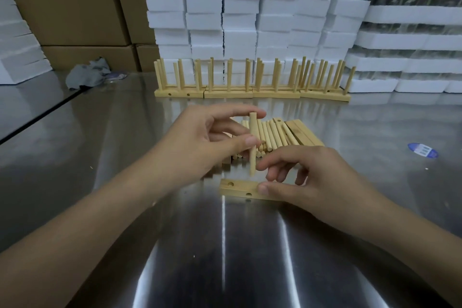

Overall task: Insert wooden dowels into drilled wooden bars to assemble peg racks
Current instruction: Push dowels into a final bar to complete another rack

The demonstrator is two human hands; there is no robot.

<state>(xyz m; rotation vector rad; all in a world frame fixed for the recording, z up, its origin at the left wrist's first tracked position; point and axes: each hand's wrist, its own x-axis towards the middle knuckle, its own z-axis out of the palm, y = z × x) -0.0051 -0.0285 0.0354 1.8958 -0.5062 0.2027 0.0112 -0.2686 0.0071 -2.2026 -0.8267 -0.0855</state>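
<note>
No legible txt or nos. in view. Blue-white oval sticker [423, 150] on steel table [250, 257], rt side, carries pale printed blocks; print too small & blurred to read.

pale dowel [253, 142] upright — over drilled bar [238, 189] lying flat.

Dim overhead light; streaky glare on steel table [225, 245]; wide-angle bending at edges; slight softness.

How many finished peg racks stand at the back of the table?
4 peg racks, side by side in one row, left to right. More may hide behind them.
</note>
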